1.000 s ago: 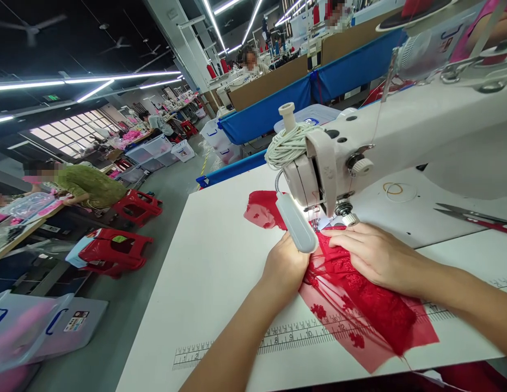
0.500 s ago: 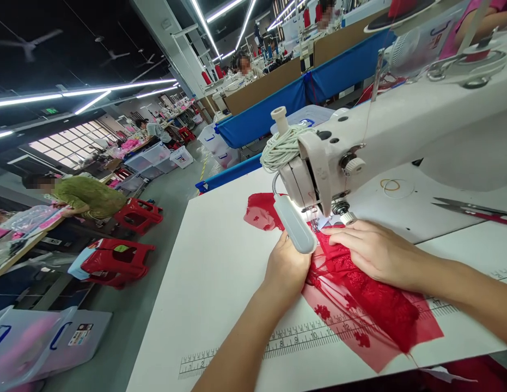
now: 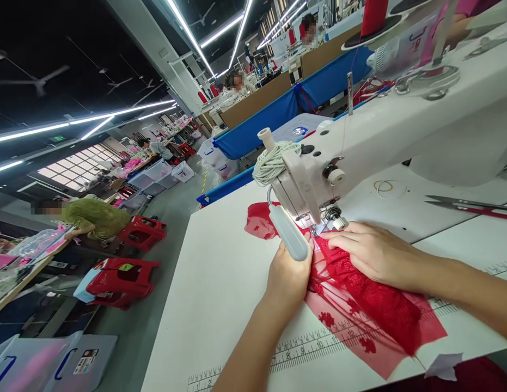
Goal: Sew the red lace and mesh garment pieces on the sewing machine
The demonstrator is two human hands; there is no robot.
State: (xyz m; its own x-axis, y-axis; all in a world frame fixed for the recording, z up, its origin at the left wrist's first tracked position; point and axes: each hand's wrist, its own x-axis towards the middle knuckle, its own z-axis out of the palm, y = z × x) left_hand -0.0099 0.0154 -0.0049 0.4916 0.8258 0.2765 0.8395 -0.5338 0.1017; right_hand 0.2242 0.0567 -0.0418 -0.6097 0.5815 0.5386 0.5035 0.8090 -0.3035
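Note:
A piece of red lace fabric [image 3: 371, 305] lies on the white sewing table [image 3: 212, 283] and runs under the needle of a white sewing machine [image 3: 384, 136]. My left hand [image 3: 288, 275] presses the fabric's left edge just below the machine's lamp bar [image 3: 289, 233]; its fingertips are hidden under the bar. My right hand [image 3: 373, 253] lies flat on the lace to the right of the needle, fingers stretched toward the presser foot. A second bit of red lace [image 3: 259, 220] shows behind the needle.
Scissors [image 3: 469, 206] and a rubber band [image 3: 383, 186] lie on the machine bed at right. A ruler strip [image 3: 302, 345] runs along the table's front. Red stools [image 3: 122, 277] and plastic bins [image 3: 41, 362] stand on the aisle at left; other people work at tables beyond.
The view has shifted so the machine and hands sit slightly further left and up. Both hands stay on the lace by the needle, hardly moved relative to it.

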